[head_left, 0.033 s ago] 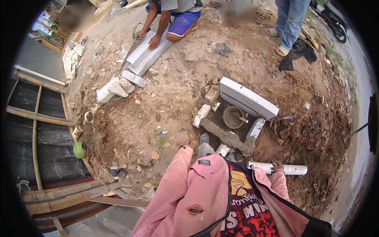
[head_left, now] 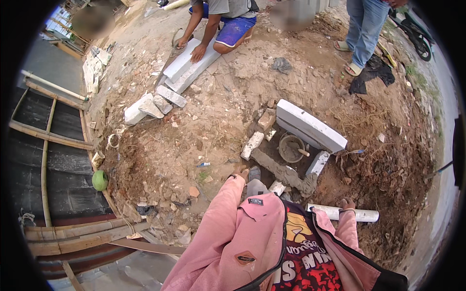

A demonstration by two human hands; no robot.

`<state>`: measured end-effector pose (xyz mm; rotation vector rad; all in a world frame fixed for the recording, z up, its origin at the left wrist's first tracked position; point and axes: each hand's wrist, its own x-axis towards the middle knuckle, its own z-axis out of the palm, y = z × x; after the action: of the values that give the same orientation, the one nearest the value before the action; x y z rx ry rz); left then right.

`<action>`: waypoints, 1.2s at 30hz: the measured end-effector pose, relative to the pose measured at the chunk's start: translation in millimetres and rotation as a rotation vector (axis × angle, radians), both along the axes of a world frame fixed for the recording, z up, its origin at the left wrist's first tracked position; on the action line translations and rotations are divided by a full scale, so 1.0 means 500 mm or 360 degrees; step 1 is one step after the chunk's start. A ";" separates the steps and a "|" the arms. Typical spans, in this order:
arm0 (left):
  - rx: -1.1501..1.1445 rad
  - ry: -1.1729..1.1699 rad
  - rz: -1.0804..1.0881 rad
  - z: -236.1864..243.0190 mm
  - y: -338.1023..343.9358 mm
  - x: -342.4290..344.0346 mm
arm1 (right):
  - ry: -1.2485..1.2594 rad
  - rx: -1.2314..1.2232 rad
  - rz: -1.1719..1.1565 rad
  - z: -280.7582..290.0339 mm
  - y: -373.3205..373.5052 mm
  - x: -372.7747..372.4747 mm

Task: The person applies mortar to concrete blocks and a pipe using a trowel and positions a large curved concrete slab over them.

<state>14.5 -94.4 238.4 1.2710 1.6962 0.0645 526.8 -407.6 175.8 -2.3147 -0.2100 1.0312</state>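
Observation:
My left hand (head_left: 241,171) shows only its fingertips past a pink sleeve, low over the dirt next to a grey flat tool (head_left: 254,173); its grip is hidden. My right hand (head_left: 345,203) rests on a white pipe (head_left: 361,215) lying on the ground, fingers curled over it. Ahead of both hands runs a strip of wet grey mortar (head_left: 284,172). Beyond it stand a grey bucket (head_left: 291,147) holding mortar and a stick, and a large white block (head_left: 310,125) on its edge. Small white block pieces (head_left: 252,145) (head_left: 318,162) lie around the mortar.
A kneeling person (head_left: 228,19) presses on long white blocks (head_left: 187,63) at the top. Another person in jeans (head_left: 361,29) stands top right by black cloth (head_left: 371,72). Broken blocks (head_left: 145,107) lie left of centre. A bamboo-framed pit (head_left: 46,145) and a green ball (head_left: 99,180) sit at left.

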 end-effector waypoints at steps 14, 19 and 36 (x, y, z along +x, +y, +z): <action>-0.0594 0.0584 -0.1168 -0.072 0.189 -0.235 | -0.0106 -0.0212 0.1018 -0.067 0.277 -0.278; -0.0861 0.0563 -0.0101 -0.239 0.063 -0.590 | -0.0021 -0.0325 0.1211 -0.023 0.457 -0.378; -0.0124 -0.0018 0.0153 0.045 0.239 -0.295 | -0.0009 0.0202 0.1258 0.170 0.823 -0.616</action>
<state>-133.0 25.2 260.8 1.1294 1.7331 0.0615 218.8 3.8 260.7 -2.1340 -1.2235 1.3114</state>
